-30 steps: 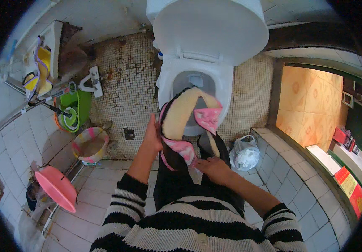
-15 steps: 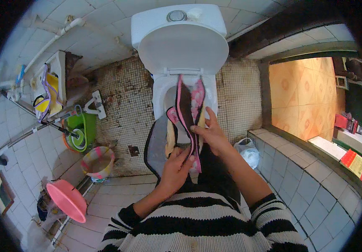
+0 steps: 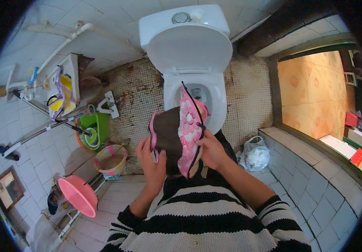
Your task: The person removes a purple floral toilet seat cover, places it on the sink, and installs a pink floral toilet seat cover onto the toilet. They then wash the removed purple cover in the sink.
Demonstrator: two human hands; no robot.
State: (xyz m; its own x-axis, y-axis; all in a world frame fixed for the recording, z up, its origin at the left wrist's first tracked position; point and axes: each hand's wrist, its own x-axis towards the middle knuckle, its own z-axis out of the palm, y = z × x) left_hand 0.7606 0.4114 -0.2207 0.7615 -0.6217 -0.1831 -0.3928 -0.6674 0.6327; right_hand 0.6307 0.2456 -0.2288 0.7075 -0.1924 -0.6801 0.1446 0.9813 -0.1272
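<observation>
Both my hands hold a soft toilet seat cover (image 3: 189,126) above the front of the white toilet (image 3: 218,101). One part of the cover is plain dark brown, with a pink edge at its left. The other is a pink and white patterned flap with black trim, folded upright. My left hand (image 3: 152,168) grips the brown part's left edge, its fingers partly spread along it. My right hand (image 3: 211,150) pinches the black-edged right side. The toilet's lid (image 3: 189,50) stands raised, and part of the bowl shows behind the cover.
To the left are a green mop bucket (image 3: 101,126), a pink-and-yellow basin (image 3: 111,161), a pink basin (image 3: 78,195) and a sink (image 3: 72,69) with a purple-trimmed yellow cloth (image 3: 65,84) over it. A white plastic bag (image 3: 255,157) lies right, beside a low tiled wall (image 3: 307,176).
My hands have moved apart, spreading the narrow folded cover so its brown face shows. The cover now sits lower, uncovering more of the bowl. The grey black-edged piece is out of sight.
</observation>
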